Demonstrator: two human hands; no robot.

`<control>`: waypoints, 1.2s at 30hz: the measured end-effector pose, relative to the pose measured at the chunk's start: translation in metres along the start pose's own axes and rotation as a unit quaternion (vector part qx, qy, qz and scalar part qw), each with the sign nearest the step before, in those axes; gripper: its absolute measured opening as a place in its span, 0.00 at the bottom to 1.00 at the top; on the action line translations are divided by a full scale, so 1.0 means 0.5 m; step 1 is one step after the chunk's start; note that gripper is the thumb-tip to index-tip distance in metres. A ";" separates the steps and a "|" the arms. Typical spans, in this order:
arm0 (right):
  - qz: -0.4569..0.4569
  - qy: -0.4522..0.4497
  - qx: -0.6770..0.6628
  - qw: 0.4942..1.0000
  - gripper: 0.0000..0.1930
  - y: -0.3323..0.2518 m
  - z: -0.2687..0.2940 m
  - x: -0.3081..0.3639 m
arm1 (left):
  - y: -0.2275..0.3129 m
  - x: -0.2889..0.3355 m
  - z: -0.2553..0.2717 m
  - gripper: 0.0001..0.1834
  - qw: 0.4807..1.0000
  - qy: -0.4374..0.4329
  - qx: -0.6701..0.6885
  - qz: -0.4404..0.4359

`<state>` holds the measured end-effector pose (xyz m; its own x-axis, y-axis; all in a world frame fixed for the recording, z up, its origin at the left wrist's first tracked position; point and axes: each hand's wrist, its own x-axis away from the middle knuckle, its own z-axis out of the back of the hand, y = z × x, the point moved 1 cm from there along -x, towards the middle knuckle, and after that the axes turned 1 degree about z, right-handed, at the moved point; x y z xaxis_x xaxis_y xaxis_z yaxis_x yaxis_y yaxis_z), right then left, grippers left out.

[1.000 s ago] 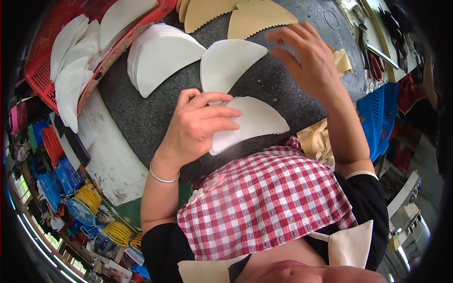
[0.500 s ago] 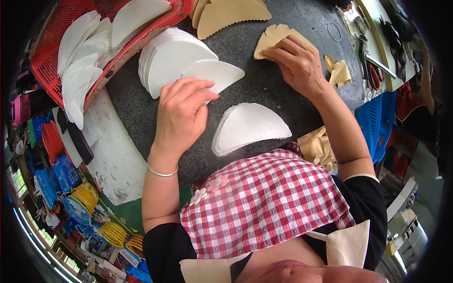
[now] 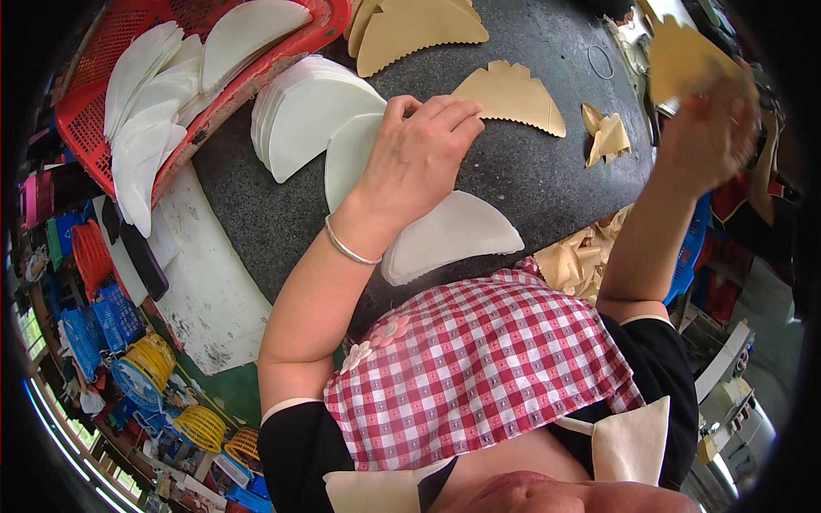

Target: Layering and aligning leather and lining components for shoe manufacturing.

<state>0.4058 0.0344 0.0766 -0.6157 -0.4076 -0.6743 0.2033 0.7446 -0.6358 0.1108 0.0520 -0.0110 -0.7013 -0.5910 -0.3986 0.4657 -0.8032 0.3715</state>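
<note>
A tan half-moon piece (image 3: pixel 517 101) with a zigzag edge lies on the dark tabletop. My left hand (image 3: pixel 423 154) is closed, its fingertips at that piece's left end. Partly beneath this hand lies a white half-moon piece (image 3: pixel 345 158). Raised off the table at the upper right, my right hand (image 3: pixel 718 141) is closed on another tan piece (image 3: pixel 684 56), smeared by motion. A stack of white half-moon pieces (image 3: pixel 457 235) sits in front of me, and a taller white stack (image 3: pixel 312 120) stands farther left.
A red plastic basket (image 3: pixel 94 107) with white pieces stands at the far left. More tan zigzag pieces (image 3: pixel 419 34) lie at the back. A crumpled tan scrap (image 3: pixel 609 137) rests at the right, with a heap of crumpled scraps (image 3: pixel 577 265) below the table's edge.
My right hand has risen to the upper right with a tan piece, leaving one on the table. My left hand has moved right to that one. The white piece it was touching has shifted nearer me.
</note>
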 end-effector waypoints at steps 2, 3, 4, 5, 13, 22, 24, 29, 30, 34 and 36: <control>0.056 -0.074 0.115 0.989 0.08 -0.016 -0.011 0.045 | 0.014 0.001 0.027 0.14 0.999 0.005 0.046 0.019; 0.108 -0.146 0.229 0.956 0.08 -0.018 -0.019 0.066 | 0.023 0.004 0.044 0.13 0.995 0.008 0.092 0.038; 0.197 -0.300 0.234 0.904 0.09 -0.030 -0.057 0.092 | 0.039 0.009 0.066 0.13 0.995 0.007 0.092 0.039; 0.278 -0.444 0.228 0.821 0.11 -0.044 -0.097 0.124 | 0.056 0.018 0.092 0.12 0.934 0.001 0.321 0.156; 0.131 -0.510 0.137 0.839 0.16 -0.059 -0.145 0.240 | 0.085 0.075 0.128 0.08 0.812 0.033 0.485 0.323; 0.112 -0.561 0.185 0.799 0.10 -0.088 -0.134 0.279 | 0.100 0.094 0.132 0.06 0.984 -0.001 0.099 0.145; 0.071 -0.541 0.173 0.820 0.10 -0.083 -0.132 0.279 | 0.091 0.090 0.126 0.06 0.987 0.011 0.093 0.129; -0.185 -0.523 0.062 0.830 0.09 -0.092 -0.130 0.251 | 0.087 0.090 0.128 0.09 0.950 0.042 0.267 0.156; -0.149 -0.562 0.059 0.811 0.06 -0.093 -0.134 0.238 | 0.084 0.102 0.118 0.13 0.922 0.046 0.332 0.193; -0.496 -0.350 -0.110 0.787 0.08 -0.085 -0.108 0.280 | 0.077 0.106 0.112 0.10 0.792 0.026 0.547 0.270; -0.563 -0.240 -0.155 0.776 0.13 -0.064 -0.107 0.264 | 0.063 0.115 0.113 0.03 0.725 0.006 0.644 0.245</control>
<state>0.2772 -0.0152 0.0281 0.0997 -0.9861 0.1327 -0.4956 -0.1648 -0.8528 0.0546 -0.0028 0.0253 -0.6132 -0.7888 0.0412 -0.2384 0.2345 0.9424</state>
